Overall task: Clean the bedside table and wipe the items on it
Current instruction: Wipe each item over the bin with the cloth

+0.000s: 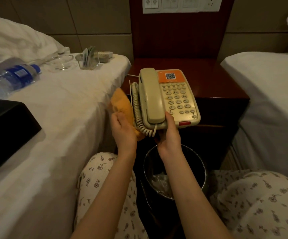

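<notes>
Left hand (124,130), clutching the orange cloth (122,105), sits just left of the telephone (169,99), which the right hand (168,133) grips.

A beige corded telephone (170,99), handset cradled and an orange QR label on top, tilts at centre frame above the dark wooden desk (208,78). An orange cloth (121,105) presses against its left side by the coiled cord.

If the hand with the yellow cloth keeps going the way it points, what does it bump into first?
Probably the phone's curly cord. The left hand points up and slightly right with the cloth, and the cord hangs right beside it, though depth is hard to judge.
</notes>
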A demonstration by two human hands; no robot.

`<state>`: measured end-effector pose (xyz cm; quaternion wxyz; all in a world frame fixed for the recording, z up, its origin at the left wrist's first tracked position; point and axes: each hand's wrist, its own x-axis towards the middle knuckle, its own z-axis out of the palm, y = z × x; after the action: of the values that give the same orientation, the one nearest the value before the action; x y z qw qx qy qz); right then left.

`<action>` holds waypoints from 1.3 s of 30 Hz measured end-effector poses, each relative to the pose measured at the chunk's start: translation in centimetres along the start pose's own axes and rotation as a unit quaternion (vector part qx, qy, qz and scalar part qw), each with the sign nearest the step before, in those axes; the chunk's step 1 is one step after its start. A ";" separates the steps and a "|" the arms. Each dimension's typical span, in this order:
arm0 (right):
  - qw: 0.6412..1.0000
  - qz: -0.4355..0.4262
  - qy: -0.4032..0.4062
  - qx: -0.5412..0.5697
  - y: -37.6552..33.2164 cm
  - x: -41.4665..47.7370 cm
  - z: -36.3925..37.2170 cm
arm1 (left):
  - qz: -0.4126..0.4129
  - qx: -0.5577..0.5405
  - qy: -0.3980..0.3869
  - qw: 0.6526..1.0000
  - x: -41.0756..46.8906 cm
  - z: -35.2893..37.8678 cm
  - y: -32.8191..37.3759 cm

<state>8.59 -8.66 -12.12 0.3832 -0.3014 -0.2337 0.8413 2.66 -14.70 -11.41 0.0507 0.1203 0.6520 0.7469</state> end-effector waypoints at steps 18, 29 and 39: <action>0.994 0.012 -0.040 0.100 0.0 -0.6 0.6 | 0.113 0.336 -0.277 0.893 11.4 4.8 3.6; 0.995 0.000 -0.029 0.099 0.2 -0.9 1.0 | 0.159 0.448 -0.274 0.836 10.4 3.4 3.8; 0.995 0.006 -0.015 0.100 0.2 -1.0 1.7 | 0.150 0.428 -0.247 0.856 2.7 -1.6 4.5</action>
<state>7.88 -9.83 -10.67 0.4027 -0.2503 -0.1518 0.8672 0.03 -16.31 -6.87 0.0410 0.4075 0.8474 0.3378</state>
